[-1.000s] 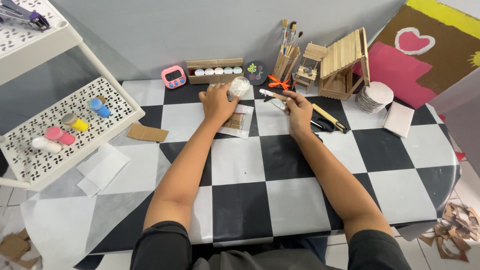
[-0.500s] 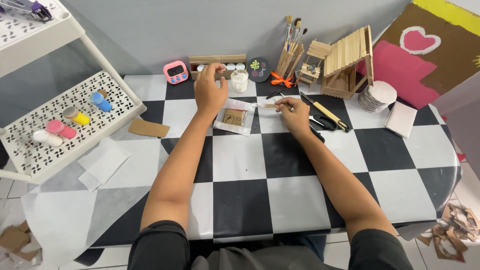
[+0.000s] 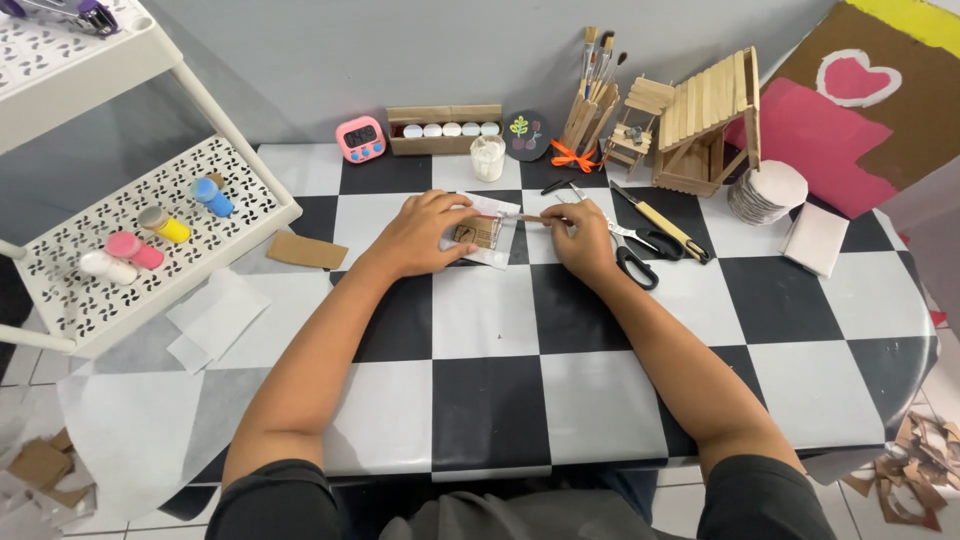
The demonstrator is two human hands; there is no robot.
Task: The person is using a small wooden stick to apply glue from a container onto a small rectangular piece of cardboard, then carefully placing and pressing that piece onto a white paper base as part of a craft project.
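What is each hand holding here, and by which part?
The right hand pinches a thin wooden stick at its right end. The left hand presses flat on the white sheet bearing a small brown piece.

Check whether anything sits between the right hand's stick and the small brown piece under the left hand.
Nothing visible does. The stick in the right hand points at the brown piece, which the left hand steadies on white paper.

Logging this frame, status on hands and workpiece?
Left hand flat on white sheet, beside small brown piece. Right hand pinching thin stick at sheet's edge. Scissors right beside right hand.
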